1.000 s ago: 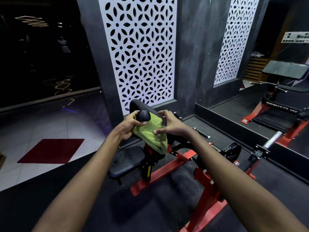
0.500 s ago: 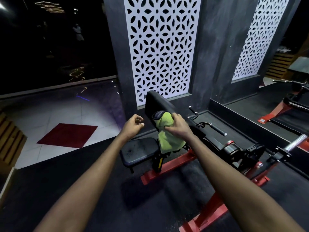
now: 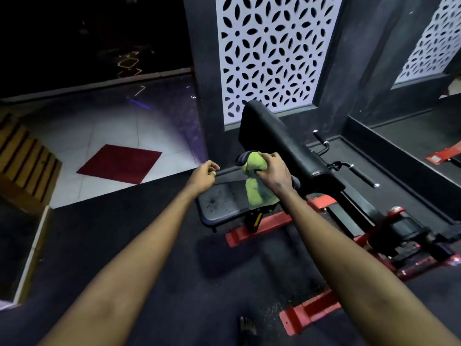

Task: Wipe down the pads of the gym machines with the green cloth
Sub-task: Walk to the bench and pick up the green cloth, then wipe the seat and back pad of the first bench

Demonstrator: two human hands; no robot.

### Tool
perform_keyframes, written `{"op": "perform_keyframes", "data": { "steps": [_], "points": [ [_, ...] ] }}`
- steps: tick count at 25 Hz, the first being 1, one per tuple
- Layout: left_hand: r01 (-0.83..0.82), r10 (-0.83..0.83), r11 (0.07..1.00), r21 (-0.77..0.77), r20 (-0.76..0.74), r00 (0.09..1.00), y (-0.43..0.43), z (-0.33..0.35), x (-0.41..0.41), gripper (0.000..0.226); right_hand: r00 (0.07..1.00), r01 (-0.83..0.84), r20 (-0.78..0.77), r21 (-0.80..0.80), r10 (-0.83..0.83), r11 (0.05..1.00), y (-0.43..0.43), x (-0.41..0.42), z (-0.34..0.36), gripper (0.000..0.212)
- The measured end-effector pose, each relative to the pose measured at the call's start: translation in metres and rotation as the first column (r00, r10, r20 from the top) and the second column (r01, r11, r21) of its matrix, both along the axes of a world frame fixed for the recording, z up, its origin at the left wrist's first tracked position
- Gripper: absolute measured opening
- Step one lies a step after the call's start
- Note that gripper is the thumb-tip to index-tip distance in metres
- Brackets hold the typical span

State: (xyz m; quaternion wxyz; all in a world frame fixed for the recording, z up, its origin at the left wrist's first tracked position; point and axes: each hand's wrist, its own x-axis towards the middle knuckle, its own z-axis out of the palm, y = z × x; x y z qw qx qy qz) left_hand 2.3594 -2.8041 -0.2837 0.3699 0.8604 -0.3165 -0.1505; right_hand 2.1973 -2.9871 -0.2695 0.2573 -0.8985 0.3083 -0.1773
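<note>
Far left edge: slatted wooden box (image 3: pixel 23 168), then red mat (image 3: pixel 119 163), with open dark floor (image 3: pixel 154 258) across the lower frame. Just left of centre: left hand (image 3: pixel 203 174) loosely curled, holding nothing, above the seat pad (image 3: pixel 222 203) edge. Centre: green cloth (image 3: pixel 259 188) bunched in the gripping right hand (image 3: pixel 273 171), draped over the roller pad (image 3: pixel 241 159), tail hanging. Right: long black pad (image 3: pixel 282 148) sloping down toward the red frame (image 3: pixel 252 232).

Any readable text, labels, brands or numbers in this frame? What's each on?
No text can be read.
Yellow sticker under the seat: too blurred.
Pale label on the far-right red frame: too small.
No print seen on the cloth.
</note>
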Motion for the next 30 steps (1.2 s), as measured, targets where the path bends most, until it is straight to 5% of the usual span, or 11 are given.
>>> {"op": "perform_keyframes", "data": {
  "steps": [11,19,30],
  "points": [
    [-0.053,0.074,0.983,0.173,-0.121,0.990,-0.019,-0.079,0.134,0.017,0.981,-0.033,-0.191,0.009,0.034,0.999,-0.036,0.148,-0.081,0.045],
    [0.104,-0.047,0.971,0.216,-0.253,0.966,-0.039,-0.170,0.241,0.020,0.923,0.099,-0.384,0.209,-0.011,0.973,-0.034,0.220,-0.158,0.053],
    [0.298,-0.158,0.840,0.454,-0.320,0.934,-0.063,-0.298,0.317,0.053,0.891,0.336,-0.415,0.324,-0.186,0.885,-0.051,0.266,-0.290,0.046]
  ]
}}
